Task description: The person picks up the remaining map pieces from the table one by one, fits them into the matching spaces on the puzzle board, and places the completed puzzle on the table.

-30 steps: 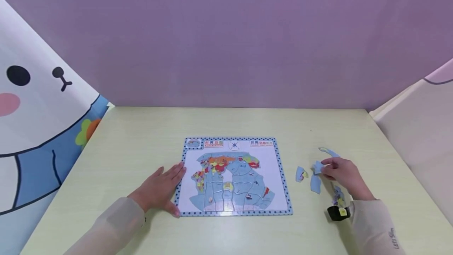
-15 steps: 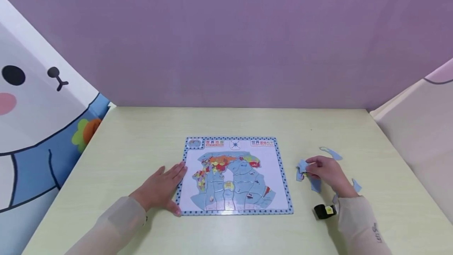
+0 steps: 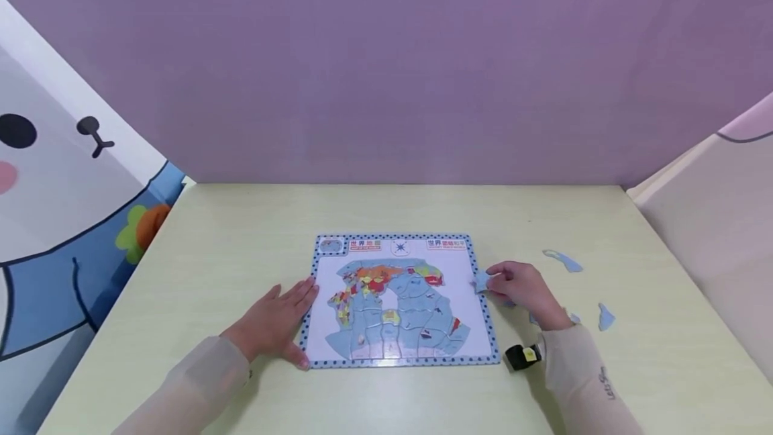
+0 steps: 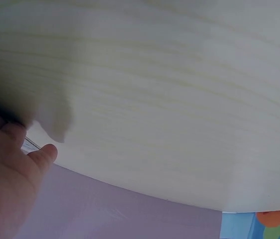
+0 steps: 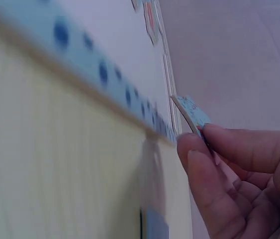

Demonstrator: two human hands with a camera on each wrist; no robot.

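Head view: med-bright, soft, fairly even light; hard glare spot on lower border of the puzzle board (image 3: 459, 274), plus pale sheen on the table (image 3: 392, 398) just below. Soft shadows on the table by the inner sides of L sleeve (image 3: 208, 371) & R sleeve (image 3: 582, 368). Purple backdrop (image 3: 386, 72) dimmer; small print on board too soft to read. L wrist view: greyish, low contrast, table grain smudgy; dark, fuzzy-edged shadow beside L hand (image 4: 8, 174); table edge bows, looks like lens distortion. R wrist view: near board border out of focus, dots smeared; R hand (image 5: 251, 177) & puzzle piece (image 5: 192, 112) noticeably sharper, blurry shadow on table below.
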